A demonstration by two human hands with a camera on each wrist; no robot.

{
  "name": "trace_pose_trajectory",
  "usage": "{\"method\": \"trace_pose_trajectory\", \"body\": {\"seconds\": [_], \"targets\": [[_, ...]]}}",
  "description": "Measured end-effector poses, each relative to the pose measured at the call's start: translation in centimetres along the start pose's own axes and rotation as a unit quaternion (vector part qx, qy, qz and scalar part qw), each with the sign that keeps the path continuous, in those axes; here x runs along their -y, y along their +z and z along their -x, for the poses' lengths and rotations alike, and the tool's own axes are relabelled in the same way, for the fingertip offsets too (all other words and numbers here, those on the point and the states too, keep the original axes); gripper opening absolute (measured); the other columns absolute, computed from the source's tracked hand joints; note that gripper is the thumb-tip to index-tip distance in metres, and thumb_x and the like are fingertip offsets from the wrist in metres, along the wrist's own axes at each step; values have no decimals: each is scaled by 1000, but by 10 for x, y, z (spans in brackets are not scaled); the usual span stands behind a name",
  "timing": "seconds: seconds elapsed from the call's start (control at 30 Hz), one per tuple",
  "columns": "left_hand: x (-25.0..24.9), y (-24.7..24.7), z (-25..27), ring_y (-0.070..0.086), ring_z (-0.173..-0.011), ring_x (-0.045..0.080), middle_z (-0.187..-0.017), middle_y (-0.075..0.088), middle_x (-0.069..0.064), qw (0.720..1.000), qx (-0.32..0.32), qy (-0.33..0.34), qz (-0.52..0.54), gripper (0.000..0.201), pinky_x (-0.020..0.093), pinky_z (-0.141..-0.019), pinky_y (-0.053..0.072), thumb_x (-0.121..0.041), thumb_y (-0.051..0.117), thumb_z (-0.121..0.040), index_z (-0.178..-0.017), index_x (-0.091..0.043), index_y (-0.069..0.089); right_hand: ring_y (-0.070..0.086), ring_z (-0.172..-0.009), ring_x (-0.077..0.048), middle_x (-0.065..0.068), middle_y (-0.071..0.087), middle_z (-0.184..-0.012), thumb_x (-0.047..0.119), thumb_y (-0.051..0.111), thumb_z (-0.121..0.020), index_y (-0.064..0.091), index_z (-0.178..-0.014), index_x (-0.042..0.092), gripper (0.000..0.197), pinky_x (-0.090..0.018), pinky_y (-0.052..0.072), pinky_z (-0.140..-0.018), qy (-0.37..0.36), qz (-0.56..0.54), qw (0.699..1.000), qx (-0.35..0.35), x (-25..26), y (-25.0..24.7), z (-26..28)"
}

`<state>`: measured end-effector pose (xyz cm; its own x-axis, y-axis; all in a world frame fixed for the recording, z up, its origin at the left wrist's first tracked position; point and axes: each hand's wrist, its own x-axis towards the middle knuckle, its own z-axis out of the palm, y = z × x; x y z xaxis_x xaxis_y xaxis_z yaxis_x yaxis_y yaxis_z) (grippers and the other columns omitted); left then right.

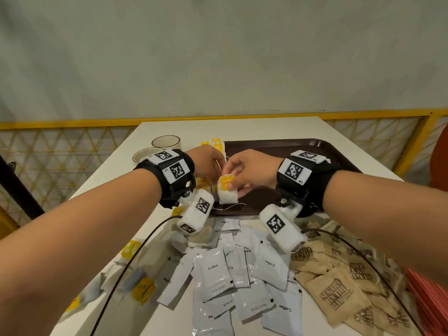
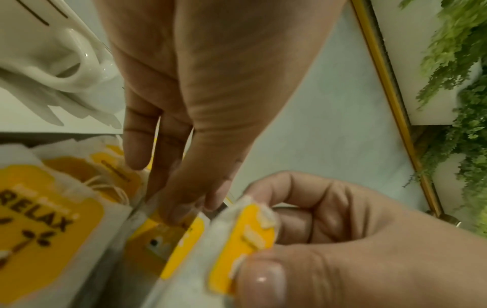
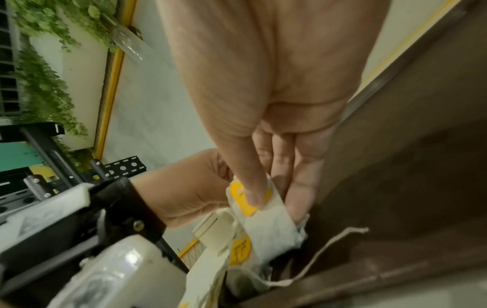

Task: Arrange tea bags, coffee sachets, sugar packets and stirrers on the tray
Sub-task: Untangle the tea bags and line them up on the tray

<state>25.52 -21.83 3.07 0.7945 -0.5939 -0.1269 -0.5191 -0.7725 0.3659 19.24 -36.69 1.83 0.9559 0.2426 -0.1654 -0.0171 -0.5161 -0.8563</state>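
Note:
Both hands meet over the left end of the brown tray (image 1: 291,146). My right hand (image 1: 232,183) pinches a white tea bag (image 1: 226,192) by its yellow tag, thumb on top; its string trails onto the tray. In the right wrist view the thumb (image 3: 250,187) presses that tag against the fingers, above the tray (image 3: 395,187). My left hand (image 1: 213,170) reaches down with fairly straight fingers (image 2: 181,198), which touch the yellow tag of another tea bag (image 2: 171,239). Beside it lie more tea bags (image 2: 47,229), marked RELAX. Further tea bags (image 1: 217,144) stand at the tray's far left corner.
White coffee sachets (image 1: 213,272) lie heaped on the near table, with brown sugar packets (image 1: 337,299) to their right and red striped sticks (image 1: 426,299) at the right edge. Loose tea bags (image 1: 143,291) lie near left. Two cups (image 1: 167,141) stand behind my left wrist.

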Motion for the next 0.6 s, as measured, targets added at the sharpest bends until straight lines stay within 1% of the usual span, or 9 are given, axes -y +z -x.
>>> {"method": "trace_pose_trajectory", "body": {"seconds": [0.07, 0.17, 0.23, 0.3, 0.37, 0.4, 0.47, 0.53, 0.6], "targets": [[5, -2, 2, 59, -74, 6, -81, 64, -10, 1000, -19, 5, 13, 23, 21, -71, 49, -6, 72, -79, -96, -20, 65, 64, -76, -25, -8, 56, -84, -8, 68, -81, 58, -83, 9, 20, -37, 60, -68, 10, 16, 1000, -16, -3, 8, -7], [14, -9, 17, 58, -75, 10, -81, 64, -6, 998, -49, 13, 25, 18, 19, -67, 46, -9, 75, -78, -91, -19, 69, 61, -70, -21, -7, 53, -78, -5, 69, -82, 56, -80, 12, 21, -37, 60, -68, 24, 49, 998, -35, -10, 14, -14], [18, -12, 30, 61, -79, 10, -84, 67, -4, 999, -26, 23, 18, 12, 18, -70, 46, -12, 74, -79, -87, -21, 71, 60, -71, -17, -5, 56, -78, 2, 71, -82, 57, -82, 16, 19, -33, 60, -69, 27, 74, 997, -26, -12, 15, -16], [17, -9, 42, 62, -81, 7, -83, 69, -8, 1000, 13, 25, -2, 9, 19, -74, 46, -15, 73, -81, -84, -23, 73, 61, -73, -14, -5, 61, -81, 9, 73, -82, 60, -84, 18, 17, -30, 58, -68, 24, 86, 996, -14, -11, 16, -15], [15, -3, 49, 57, -76, 4, -79, 65, -12, 999, 25, 22, -36, 6, 16, -70, 43, -20, 72, -82, -87, -21, 74, 61, -72, -14, -6, 62, -81, 9, 73, -81, 60, -84, 18, 16, -30, 58, -67, 16, 86, 996, -15, -7, 19, -15], [14, 1, 49, 55, -74, 4, -80, 64, -11, 999, 18, 21, -47, 8, 16, -68, 43, -23, 72, -82, -89, -20, 74, 61, -69, -16, -7, 61, -79, 6, 73, -81, 60, -82, 17, 17, -33, 57, -69, 12, 84, 996, -21, -6, 20, -16], [13, 5, 46, 55, -75, 7, -83, 64, -7, 999, -5, 11, -51, 13, 20, -70, 44, -26, 69, -85, -92, -17, 74, 60, -64, -23, -11, 59, -74, 1, 73, -79, 59, -80, 14, 19, -43, 57, -76, 3, 81, 996, -34, -4, 22, -16], [13, 5, 43, 55, -77, 9, -84, 63, -6, 998, -21, -2, -56, 16, 22, -70, 44, -27, 64, -89, -94, -15, 73, 60, -67, -30, -16, 57, -75, -3, 75, -74, 58, -79, 11, 23, -53, 54, -81, -7, 78, 996, -50, -4, 21, -16], [15, 2, 43, 55, -78, 8, -84, 63, -6, 998, -26, -4, -49, 14, 20, -70, 43, -24, 64, -90, -94, -15, 73, 60, -68, -31, -17, 58, -78, -4, 77, -71, 56, -79, 10, 27, -55, 54, -79, -8, 77, 995, -69, -4, 19, -15]]}}
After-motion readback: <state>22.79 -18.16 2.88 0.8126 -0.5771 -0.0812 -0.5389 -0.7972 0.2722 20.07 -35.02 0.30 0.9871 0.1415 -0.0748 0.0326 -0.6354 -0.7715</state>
